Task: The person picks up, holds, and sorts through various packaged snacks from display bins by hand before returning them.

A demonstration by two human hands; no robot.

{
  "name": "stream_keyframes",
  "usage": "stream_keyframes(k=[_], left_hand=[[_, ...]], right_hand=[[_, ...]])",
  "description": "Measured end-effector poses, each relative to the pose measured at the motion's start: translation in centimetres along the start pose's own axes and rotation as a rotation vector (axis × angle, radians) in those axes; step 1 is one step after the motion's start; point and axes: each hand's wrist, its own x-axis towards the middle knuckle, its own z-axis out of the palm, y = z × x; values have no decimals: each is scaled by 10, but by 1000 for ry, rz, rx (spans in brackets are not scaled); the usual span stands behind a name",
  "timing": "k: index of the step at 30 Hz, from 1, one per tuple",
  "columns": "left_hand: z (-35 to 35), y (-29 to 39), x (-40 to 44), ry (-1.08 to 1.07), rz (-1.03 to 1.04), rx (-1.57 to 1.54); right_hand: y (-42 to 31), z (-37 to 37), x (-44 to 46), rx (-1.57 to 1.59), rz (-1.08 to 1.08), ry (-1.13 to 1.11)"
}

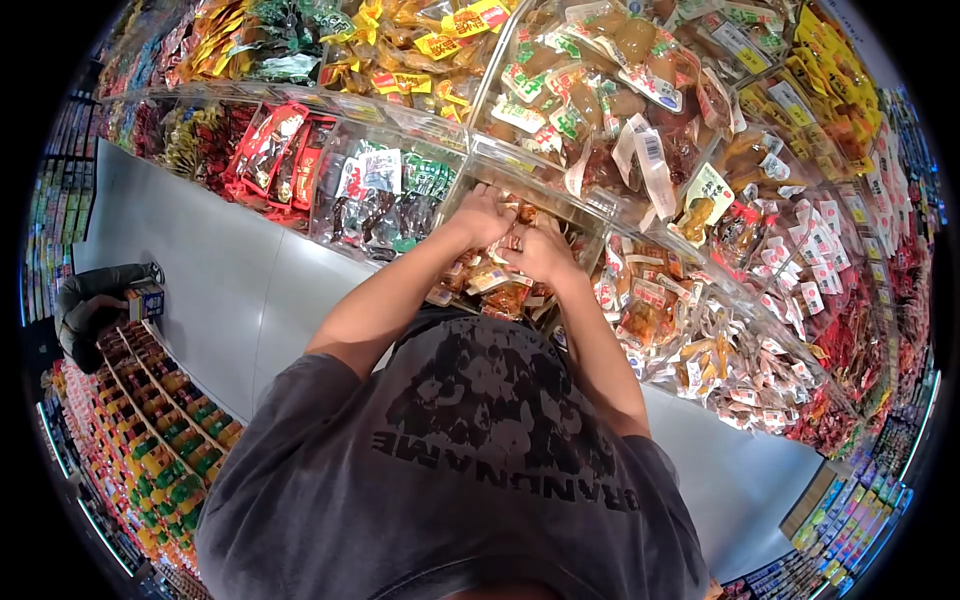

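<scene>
Both hands reach into a clear-walled bin point(455, 200) of small packaged snacks point(500, 285). My left hand point(482, 217) is at the bin's back left, its fingers bent down among the packets. Just to its right, my right hand point(540, 252) rests on the packets with its fingers curled toward the left. The fingertips of both hands are partly hidden, and whether either grips a packet cannot be made out. Orange-brown packets with white labels lie below and between the hands.
Left of the bin are black-and-green packets point(385, 190) and red packets point(275, 150). Larger vacuum packs point(600, 80) fill the bin behind. White-labelled packets point(650, 300) lie right. A person point(85, 310) crouches at far left near bottle shelves point(160, 440).
</scene>
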Motion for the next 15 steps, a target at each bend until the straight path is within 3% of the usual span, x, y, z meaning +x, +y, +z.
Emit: stream_keyframes(k=[2,6,9,13,15], left_hand=[[-1,5,-1,-33,-27,-12],[18,-9,5,98,-74,23],[17,-16,7,80,22,-89],[11,-12,8,36,5,-88],[16,-14,9,83,1,-85]], right_hand=[[-6,6,-11,-42,70,-21],[-7,25,-19,51,78,42],[-13,34,-20,1,87,281],[-21,23,-14,37,171,283],[-19,16,-10,73,199,137]])
